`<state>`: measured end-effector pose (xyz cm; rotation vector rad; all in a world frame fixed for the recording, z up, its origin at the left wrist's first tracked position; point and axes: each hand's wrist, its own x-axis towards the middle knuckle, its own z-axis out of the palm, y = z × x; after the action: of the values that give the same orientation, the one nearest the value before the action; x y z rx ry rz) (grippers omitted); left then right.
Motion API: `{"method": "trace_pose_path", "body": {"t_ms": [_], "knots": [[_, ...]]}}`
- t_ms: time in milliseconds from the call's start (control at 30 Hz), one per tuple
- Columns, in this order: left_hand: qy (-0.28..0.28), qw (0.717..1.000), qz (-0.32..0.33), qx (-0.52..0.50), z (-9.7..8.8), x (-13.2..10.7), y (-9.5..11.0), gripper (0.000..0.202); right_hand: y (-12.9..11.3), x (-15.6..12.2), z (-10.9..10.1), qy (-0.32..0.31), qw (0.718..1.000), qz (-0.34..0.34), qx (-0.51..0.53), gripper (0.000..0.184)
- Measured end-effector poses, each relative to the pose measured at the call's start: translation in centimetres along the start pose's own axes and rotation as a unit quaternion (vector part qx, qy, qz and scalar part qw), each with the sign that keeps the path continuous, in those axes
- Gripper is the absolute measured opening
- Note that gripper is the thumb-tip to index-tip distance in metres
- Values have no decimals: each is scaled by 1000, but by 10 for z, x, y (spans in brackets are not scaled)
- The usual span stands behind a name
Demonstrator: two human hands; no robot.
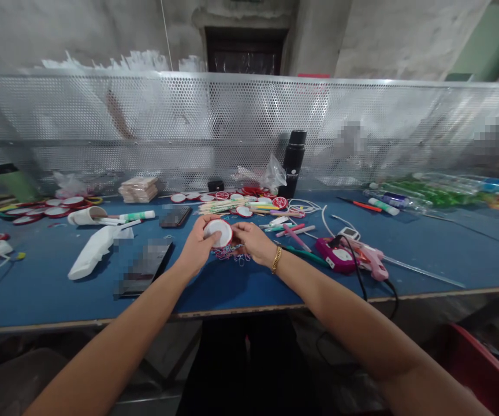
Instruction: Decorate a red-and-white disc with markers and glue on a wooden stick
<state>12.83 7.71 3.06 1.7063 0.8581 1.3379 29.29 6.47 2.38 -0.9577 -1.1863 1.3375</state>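
A white round disc with a red rim (pixel 220 233) is held up above the blue table. My left hand (pixel 198 242) grips it from the left, thumb lying across its white face. At the disc's right edge, my right hand (pixel 253 242) has its fingertips pinched together; whether they hold the rim or something small there I cannot make out. A gold bracelet (pixel 277 259) circles the right wrist. Just below the hands lies a loose heap of thin pink and blue loops (pixel 232 253). Behind them are more red-rimmed discs (pixel 244 211) and thin sticks (pixel 219 204).
A pink glue gun (pixel 374 261) and a purple box (pixel 336 254) with cables lie to the right. Left are a phone (pixel 148 268), a white packet (pixel 91 254) and a tipped cup (pixel 85 216). A black bottle (pixel 293 164) stands before the perforated metal screen (pixel 167 115).
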Motion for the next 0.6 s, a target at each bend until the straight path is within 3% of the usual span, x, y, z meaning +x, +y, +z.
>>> {"method": "trace_pose_path", "body": {"t_ms": [200, 433, 600], "knots": [[4, 1000, -8, 13, -1, 1, -4, 31, -4, 0, -5, 3, 988, -120, -97, 32], [40, 995, 27, 86, -3, 2, -3, 29, -2, -3, -2, -24, 982, -138, -127, 24], [20, 989, 49, 135, -2, 1, 4, 21, -4, -5, 1, -34, 985, -123, -119, 23]]}}
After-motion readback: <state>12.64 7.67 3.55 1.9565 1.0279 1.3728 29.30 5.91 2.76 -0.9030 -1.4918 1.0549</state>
